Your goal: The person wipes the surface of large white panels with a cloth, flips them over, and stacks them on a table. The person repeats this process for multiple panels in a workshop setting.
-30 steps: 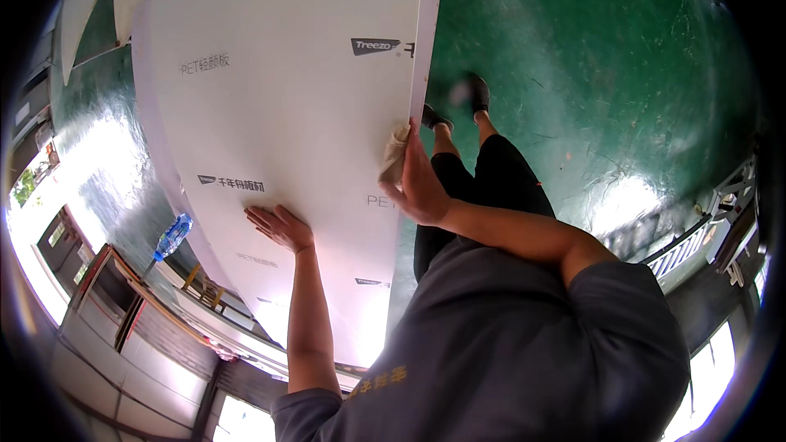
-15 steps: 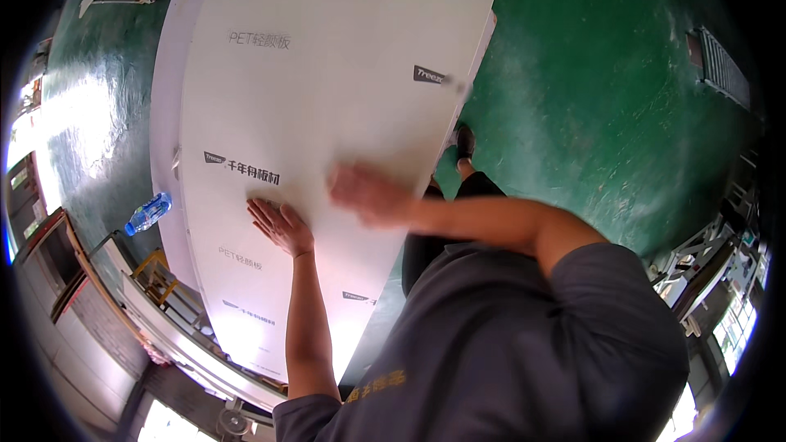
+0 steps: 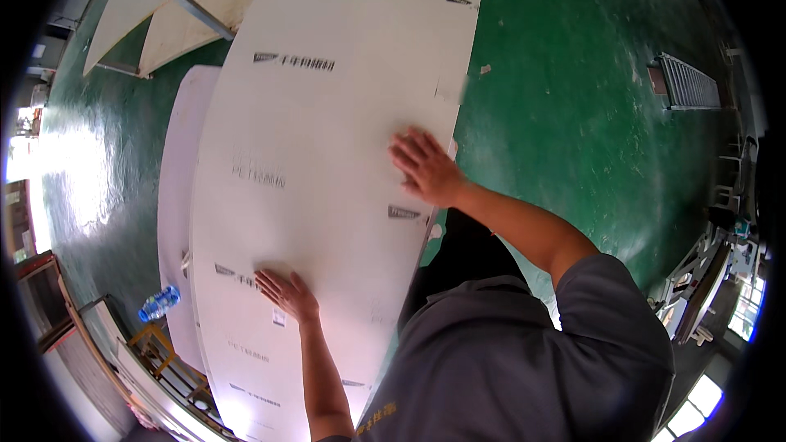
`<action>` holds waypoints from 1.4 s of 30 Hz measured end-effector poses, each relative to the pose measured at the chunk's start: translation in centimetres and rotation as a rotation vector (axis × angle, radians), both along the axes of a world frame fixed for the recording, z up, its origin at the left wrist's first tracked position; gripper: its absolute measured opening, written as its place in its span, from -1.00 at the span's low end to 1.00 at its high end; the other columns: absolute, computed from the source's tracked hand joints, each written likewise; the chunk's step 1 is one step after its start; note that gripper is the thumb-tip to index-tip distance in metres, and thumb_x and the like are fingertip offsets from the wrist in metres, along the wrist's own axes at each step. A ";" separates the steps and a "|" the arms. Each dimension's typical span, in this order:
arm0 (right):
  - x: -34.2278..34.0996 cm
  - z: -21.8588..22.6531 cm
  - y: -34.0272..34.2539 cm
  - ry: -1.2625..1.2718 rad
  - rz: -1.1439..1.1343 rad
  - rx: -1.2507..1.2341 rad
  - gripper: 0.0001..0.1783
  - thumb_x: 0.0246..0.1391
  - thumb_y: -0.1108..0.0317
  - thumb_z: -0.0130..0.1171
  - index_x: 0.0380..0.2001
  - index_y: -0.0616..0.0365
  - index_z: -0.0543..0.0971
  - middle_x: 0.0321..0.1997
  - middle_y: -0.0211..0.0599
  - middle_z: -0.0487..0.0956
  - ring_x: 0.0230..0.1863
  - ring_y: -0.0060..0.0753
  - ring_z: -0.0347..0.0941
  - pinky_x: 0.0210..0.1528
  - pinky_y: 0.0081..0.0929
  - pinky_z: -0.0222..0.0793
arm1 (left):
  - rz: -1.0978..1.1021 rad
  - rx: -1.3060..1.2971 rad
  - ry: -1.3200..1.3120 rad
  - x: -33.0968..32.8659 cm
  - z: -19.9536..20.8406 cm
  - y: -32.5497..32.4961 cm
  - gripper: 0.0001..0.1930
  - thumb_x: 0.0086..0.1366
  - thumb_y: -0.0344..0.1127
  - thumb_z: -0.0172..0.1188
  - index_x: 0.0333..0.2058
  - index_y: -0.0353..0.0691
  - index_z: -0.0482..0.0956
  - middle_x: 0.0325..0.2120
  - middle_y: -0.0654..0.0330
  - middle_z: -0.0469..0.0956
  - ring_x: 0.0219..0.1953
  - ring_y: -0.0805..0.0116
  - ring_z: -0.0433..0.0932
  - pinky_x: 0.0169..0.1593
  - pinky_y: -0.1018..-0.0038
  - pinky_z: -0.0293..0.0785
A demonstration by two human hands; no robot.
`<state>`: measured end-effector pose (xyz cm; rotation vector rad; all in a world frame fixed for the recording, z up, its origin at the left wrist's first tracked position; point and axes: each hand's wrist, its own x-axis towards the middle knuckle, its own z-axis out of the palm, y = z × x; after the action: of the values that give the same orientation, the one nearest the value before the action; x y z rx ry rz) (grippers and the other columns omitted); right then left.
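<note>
A long white board [image 3: 327, 139] with dark printed marks lies before me, stretching from far to near. My left hand [image 3: 288, 295] rests flat on it with fingers outstretched, beside a small white label [image 3: 279, 318]. Farther off and nearer the board's right edge, my right hand [image 3: 427, 170] is spread on or just above the surface; contact is hard to tell. Neither hand holds anything. Under the white board, a pale lilac sheet [image 3: 176, 188] sticks out along the left side.
A blue-labelled plastic bottle [image 3: 160, 303] is at the lilac sheet's left edge. Large pale curved panels [image 3: 176, 0] stand at the far left. Green floor [image 3: 565, 106] spreads to the right, with a slatted metal piece [image 3: 690, 82] on it. A yellow frame [image 3: 154, 342] is at lower left.
My right hand, blurred before, has moved right and away from my left hand toward the board's right edge. My left hand still lies flat. The whole view has shifted over the board.
</note>
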<state>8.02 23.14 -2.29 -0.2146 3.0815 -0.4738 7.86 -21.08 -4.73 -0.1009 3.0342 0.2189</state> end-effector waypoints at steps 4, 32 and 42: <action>-6.8 -2.4 12.6 0.077 -0.177 0.046 -0.23 0.23 -0.03 0.13 0.38 0.11 0.25 0.52 -0.08 0.11 0.54 0.17 -0.09 0.56 0.06 -0.18 | -0.056 -0.033 0.010 -8.2 -0.6 8.4 -0.21 0.52 0.05 -0.19 0.46 -0.42 -0.17 0.51 -0.10 -0.22 0.56 0.03 -0.28 0.55 0.13 -0.35; -32.9 -4.0 32.3 0.009 -0.231 -0.090 -0.09 0.20 -0.14 0.11 0.39 0.31 0.19 0.55 0.01 0.09 0.58 0.03 -0.10 0.59 -0.02 -0.29 | -0.086 -0.078 0.030 -25.0 -0.3 27.6 -0.13 0.49 0.27 -0.42 0.48 -0.35 -0.18 0.51 -0.10 -0.21 0.55 -0.05 -0.23 0.54 0.07 -0.33; -32.0 -2.2 41.5 -0.064 -0.689 0.106 -0.02 0.25 -0.14 0.08 0.45 0.35 0.03 0.59 0.08 -0.07 0.61 0.05 -0.21 0.60 -0.09 -0.30 | -0.067 -0.074 0.005 -24.6 -0.7 27.2 -0.10 0.47 0.30 -0.44 0.47 -0.40 -0.19 0.50 -0.17 -0.21 0.54 -0.10 -0.25 0.53 0.03 -0.35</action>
<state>-23.95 64.59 -4.51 0.8634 3.0244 -0.3034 -16.74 6.14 -5.42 -0.0033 3.0452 0.1023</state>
